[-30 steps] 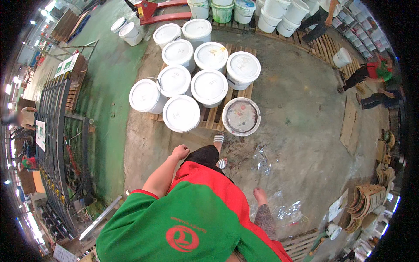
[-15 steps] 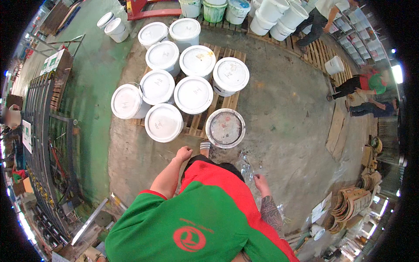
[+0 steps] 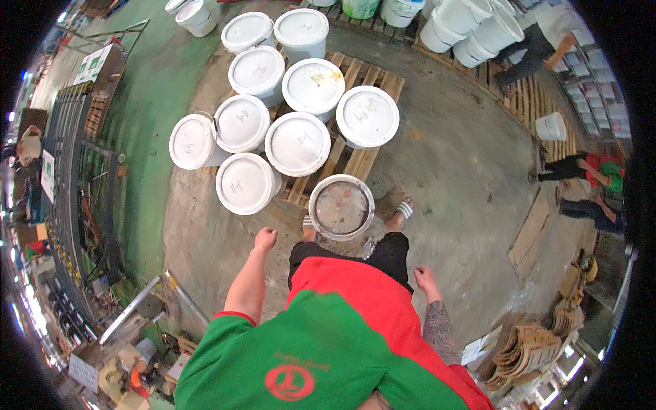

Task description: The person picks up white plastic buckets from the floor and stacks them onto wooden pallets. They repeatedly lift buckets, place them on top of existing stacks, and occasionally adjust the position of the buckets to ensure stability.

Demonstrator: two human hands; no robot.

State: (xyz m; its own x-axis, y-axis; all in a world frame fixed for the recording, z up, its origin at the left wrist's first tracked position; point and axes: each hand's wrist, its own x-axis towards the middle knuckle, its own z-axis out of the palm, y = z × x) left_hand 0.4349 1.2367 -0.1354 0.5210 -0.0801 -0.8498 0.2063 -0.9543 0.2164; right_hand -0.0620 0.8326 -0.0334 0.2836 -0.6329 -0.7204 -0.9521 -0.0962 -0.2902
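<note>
My left hand (image 3: 266, 238) hangs with curled fingers left of my knees, in front of the nearest white lidded bucket (image 3: 244, 183). My right hand (image 3: 425, 279), also loosely curled, is out beside my right thigh. I see nothing held in either hand. Between my feet, at the near edge of a wooden pallet (image 3: 362, 162), stands a bucket with a dark, stained top (image 3: 342, 207); neither hand touches it. Several more white lidded buckets (image 3: 297, 144) crowd the pallet and the floor on its left. Some crumpled clear plastic (image 3: 369, 248) shows by my legs.
More buckets (image 3: 447, 27) are stacked on pallets at the far right. People (image 3: 593, 171) stand at the right, and another person (image 3: 540, 48) is near the stacks. A dark metal rack (image 3: 65, 164) runs along the left. Curved cardboard pieces (image 3: 523, 352) lie at the near right.
My view has shifted; my right foot now shows beside the stained-top bucket. Both hands hang farther from my body. The far buckets have moved toward the picture's upper edge.
</note>
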